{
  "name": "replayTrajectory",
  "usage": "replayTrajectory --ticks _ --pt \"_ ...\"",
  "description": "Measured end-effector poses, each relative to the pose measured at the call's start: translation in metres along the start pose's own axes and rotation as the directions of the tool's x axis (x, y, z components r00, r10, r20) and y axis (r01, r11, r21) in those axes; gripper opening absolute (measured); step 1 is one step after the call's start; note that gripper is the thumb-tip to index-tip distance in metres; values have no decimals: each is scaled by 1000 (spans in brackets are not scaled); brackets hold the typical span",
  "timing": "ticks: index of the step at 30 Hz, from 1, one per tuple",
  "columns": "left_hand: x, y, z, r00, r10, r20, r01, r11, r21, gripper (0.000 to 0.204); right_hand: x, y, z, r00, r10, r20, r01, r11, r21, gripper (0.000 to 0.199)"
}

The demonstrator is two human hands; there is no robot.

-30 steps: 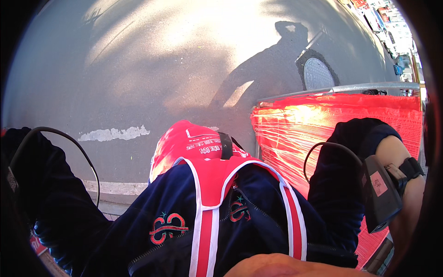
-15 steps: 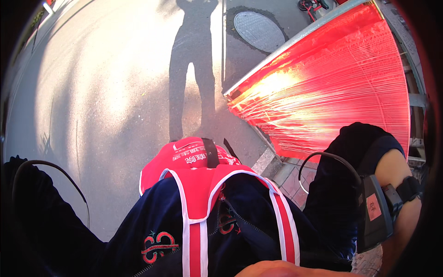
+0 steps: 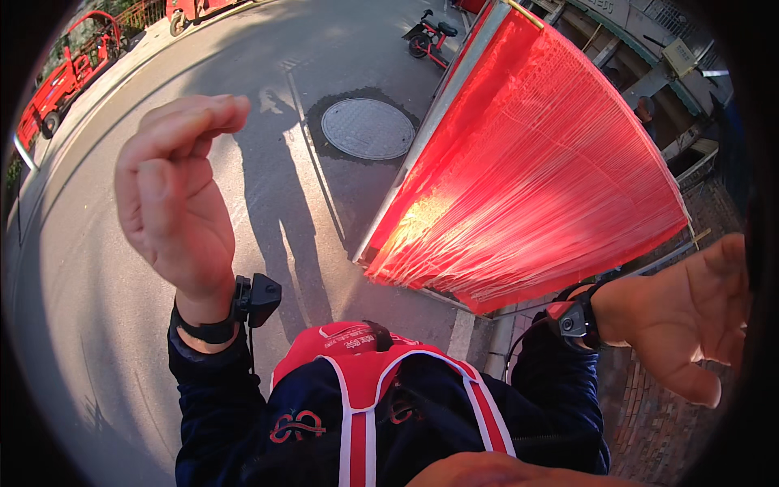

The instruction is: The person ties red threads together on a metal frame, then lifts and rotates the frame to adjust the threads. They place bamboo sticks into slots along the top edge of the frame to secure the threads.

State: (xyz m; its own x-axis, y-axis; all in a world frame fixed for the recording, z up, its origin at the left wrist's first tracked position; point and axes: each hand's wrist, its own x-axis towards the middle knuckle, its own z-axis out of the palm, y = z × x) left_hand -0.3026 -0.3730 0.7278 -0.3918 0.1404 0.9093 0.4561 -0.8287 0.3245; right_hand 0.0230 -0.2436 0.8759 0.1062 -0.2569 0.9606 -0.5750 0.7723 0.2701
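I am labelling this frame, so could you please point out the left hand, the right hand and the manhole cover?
left hand point(image 3: 174, 203), head view, on the palm.
right hand point(image 3: 686, 312), head view, on the open palm.
manhole cover point(image 3: 367, 128), head view, at its centre.

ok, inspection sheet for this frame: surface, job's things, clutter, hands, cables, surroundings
Surface: grey asphalt street, sunlit, with the person's shadow.
Job's things: translucent red ribbed plastic sheet on a metal frame, nearest the right hand; neither hand touches it.
Clutter: nothing seen.
Hands: left hand raised, fingers curled, empty; right hand open, palm up, empty.
Cables: thin black lead by the right wrist strap.
Surroundings: round manhole cover, small red scooter, red three-wheeled vehicle, brick paving.
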Motion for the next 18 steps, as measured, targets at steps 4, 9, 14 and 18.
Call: replayTrajectory --ticks 4,9,14,18 --pt "-64 -112 30 783 -621 34 622 783 -2 22 -60 67 -22 898 330 290 -258 930 -261 47" --pt "-119 -217 59 479 -849 223 865 499 43 20 -98 136 -22 759 606 238 -317 663 -678 31" --pt "-119 -299 91 541 -699 467 761 643 80 26 -116 194 -18 754 642 141 -212 440 -872 39" --pt "-91 -351 117 503 -664 554 643 715 274 52 -113 247 -13 763 627 156 -81 333 -940 49"
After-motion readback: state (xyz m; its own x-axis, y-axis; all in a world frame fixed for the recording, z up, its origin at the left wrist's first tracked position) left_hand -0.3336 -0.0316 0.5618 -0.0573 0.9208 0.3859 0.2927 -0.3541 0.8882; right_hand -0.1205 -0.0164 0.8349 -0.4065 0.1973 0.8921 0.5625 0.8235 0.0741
